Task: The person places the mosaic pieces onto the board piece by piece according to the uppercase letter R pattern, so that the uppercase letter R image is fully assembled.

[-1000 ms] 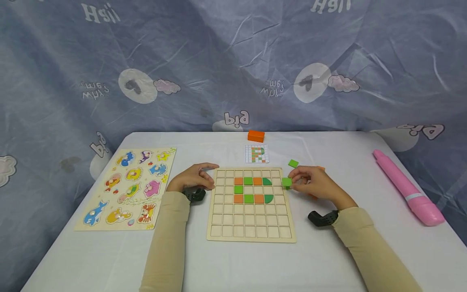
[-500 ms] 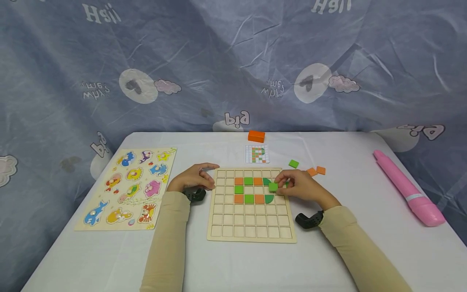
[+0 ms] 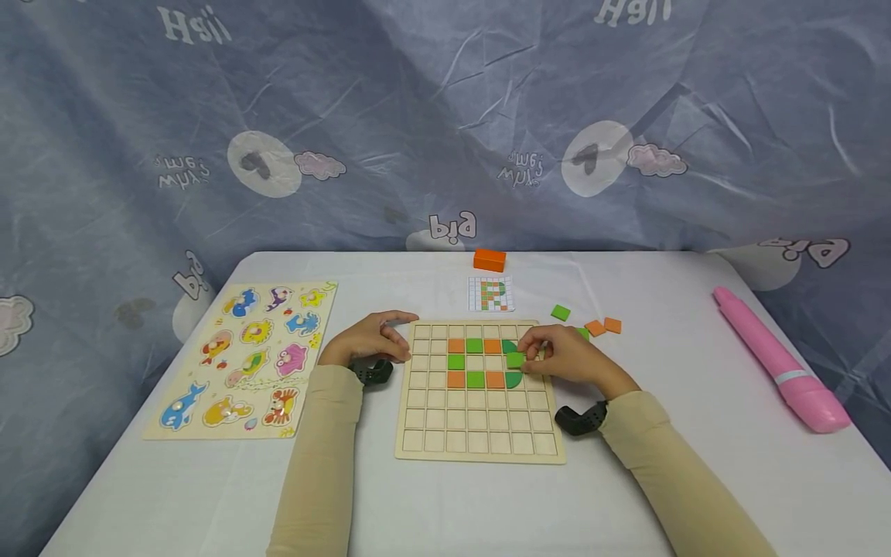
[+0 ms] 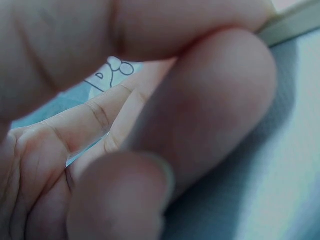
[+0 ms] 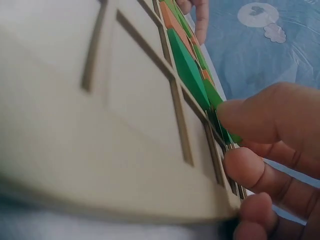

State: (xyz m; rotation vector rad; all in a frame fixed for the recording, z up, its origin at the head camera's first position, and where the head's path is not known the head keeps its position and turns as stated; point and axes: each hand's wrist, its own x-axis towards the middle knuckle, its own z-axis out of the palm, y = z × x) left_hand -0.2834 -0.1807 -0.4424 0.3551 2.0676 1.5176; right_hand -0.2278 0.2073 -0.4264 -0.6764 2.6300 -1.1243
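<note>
My right hand (image 3: pixel 567 354) pinches a light green square tile (image 3: pixel 515 360) between thumb and fingertips. The tile lies over the wooden grid board (image 3: pixel 480 441), in the column between two dark green rounded tiles (image 3: pixel 513 380). In the right wrist view the thumb (image 5: pixel 250 117) is at the light green tile (image 5: pixel 214 94), just above the board. My left hand (image 3: pixel 367 339) rests at the board's left edge, fingers relaxed and bent; in the left wrist view its fingertips (image 4: pixel 235 75) meet the board's edge (image 4: pixel 292 22). Orange and green squares (image 3: pixel 455 361) form a pattern in the board.
Loose green (image 3: pixel 560 312) and orange tiles (image 3: pixel 612 325) lie beyond my right hand. A pattern card (image 3: pixel 490 294) and an orange block (image 3: pixel 489 260) are behind the board. To the left lies an animal puzzle board (image 3: pixel 240 360); to the right, a pink umbrella-like object (image 3: pixel 780 356).
My right hand has moved left from the board's right edge, carrying the green tile over the column of rounded tiles. The left hand stays in place.
</note>
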